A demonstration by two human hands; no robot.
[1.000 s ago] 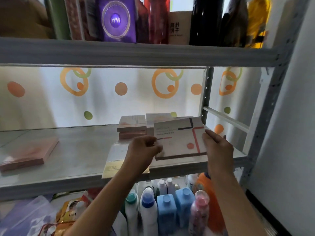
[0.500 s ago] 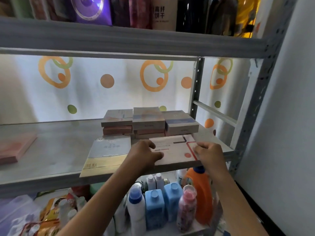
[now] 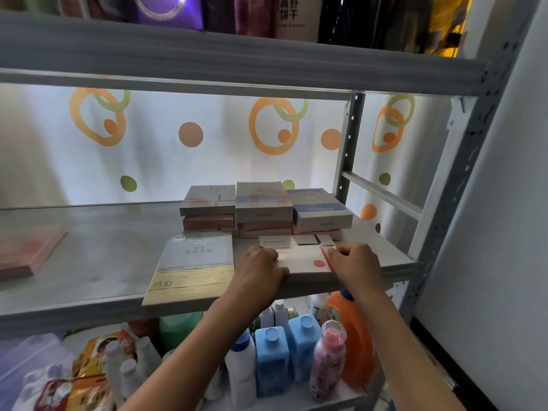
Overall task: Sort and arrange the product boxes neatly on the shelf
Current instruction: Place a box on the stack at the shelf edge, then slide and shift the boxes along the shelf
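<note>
A flat white box with red lines lies on the grey middle shelf near its front right edge. My left hand grips its left side and my right hand grips its right side. Behind it stand three short stacks of boxes: a grey-topped one over pink, a middle stack, and a blue-and-white box on top at the right. A grey-and-gold flat box lies to the left, overhanging the shelf front. A pink flat box lies at the far left.
The upper shelf carries purple and dark packages. Below, blue bottles, a pink bottle, an orange jug and snack bags crowd the lower level. The metal upright and a grey wall bound the right side.
Both hands have lowered the white box from tilted in the air down flat onto the shelf in front of the stacks. The camera view has dropped and moved closer.
</note>
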